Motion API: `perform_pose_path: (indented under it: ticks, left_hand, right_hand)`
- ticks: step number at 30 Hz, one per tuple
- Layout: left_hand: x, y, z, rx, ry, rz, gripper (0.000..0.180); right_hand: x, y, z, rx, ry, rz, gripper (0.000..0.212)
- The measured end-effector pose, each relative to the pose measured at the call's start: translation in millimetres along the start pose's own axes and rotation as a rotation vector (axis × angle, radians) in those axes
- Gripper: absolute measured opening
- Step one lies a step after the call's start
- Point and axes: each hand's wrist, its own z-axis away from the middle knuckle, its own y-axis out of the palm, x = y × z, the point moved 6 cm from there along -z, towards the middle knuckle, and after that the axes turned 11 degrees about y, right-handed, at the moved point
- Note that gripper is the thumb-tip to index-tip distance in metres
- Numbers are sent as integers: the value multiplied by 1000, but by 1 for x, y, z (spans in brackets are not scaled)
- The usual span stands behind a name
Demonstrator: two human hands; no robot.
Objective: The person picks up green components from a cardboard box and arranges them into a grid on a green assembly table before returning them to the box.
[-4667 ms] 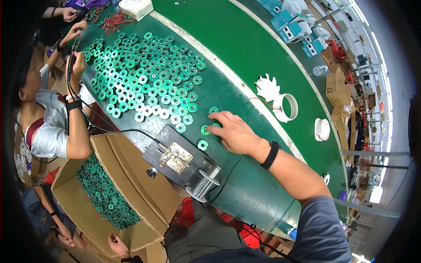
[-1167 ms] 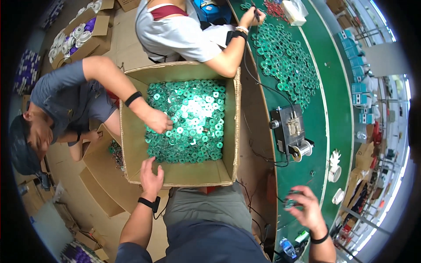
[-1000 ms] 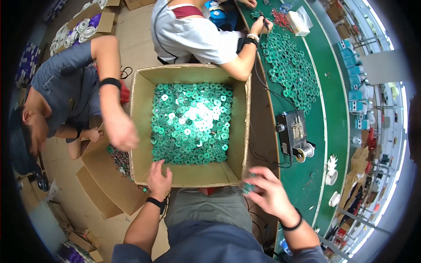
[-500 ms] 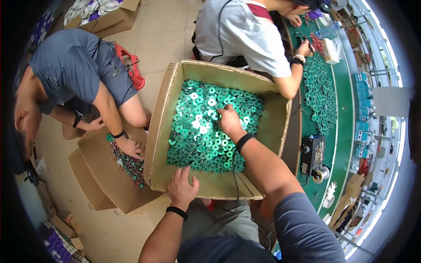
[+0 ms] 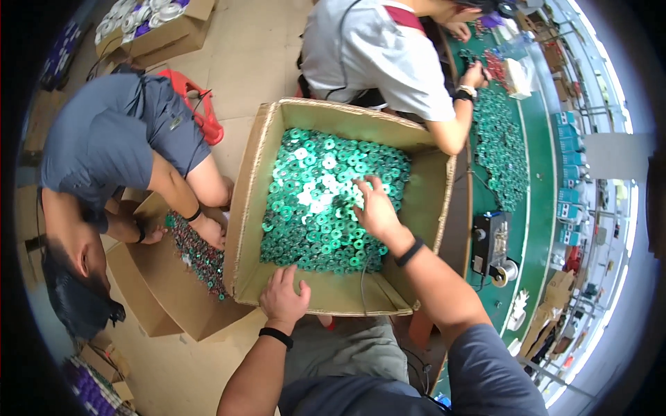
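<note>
An open cardboard box (image 5: 427, 201) stands in front of me, filled with many small green ring-shaped circuit boards (image 5: 305, 229). My left hand (image 5: 285, 298) rests on the box's near wall, its fingers stretched over the rim and holding nothing. Over the right part of the green rings is my right hand (image 5: 378, 208), fingers apart and nothing visible between them. Whether its fingertips touch the rings I cannot tell. A thin dark cord hangs down over the near wall of the box.
To the left, a co-worker (image 5: 104, 139) bends over a lower cardboard box (image 5: 159, 277) of mixed small parts. Another person (image 5: 378, 55) works at the green bench (image 5: 544, 173), where more green rings lie. A red stool (image 5: 201, 114) stands behind the left co-worker.
My right hand has lifted from the rings and moved slightly right and nearer me, its fingers opening. My left hand stays at the rim. The left co-worker has leaned further down.
</note>
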Motion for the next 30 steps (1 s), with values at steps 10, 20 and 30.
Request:
perform_pose_path:
  ticks: [10, 20, 30]
  left_hand:
    - [10, 8, 11, -73, 32, 20, 41]
    - [-94, 80, 13, -173, 151, 176, 36]
    - [-135, 87, 6, -110, 62, -88, 30]
  right_hand:
    - [-72, -253, 320, 520, 222, -426, 54]
    - [-304, -377, 314, -197, 326, 104, 42]
    - [-404, -302, 151, -339, 185, 236, 63]
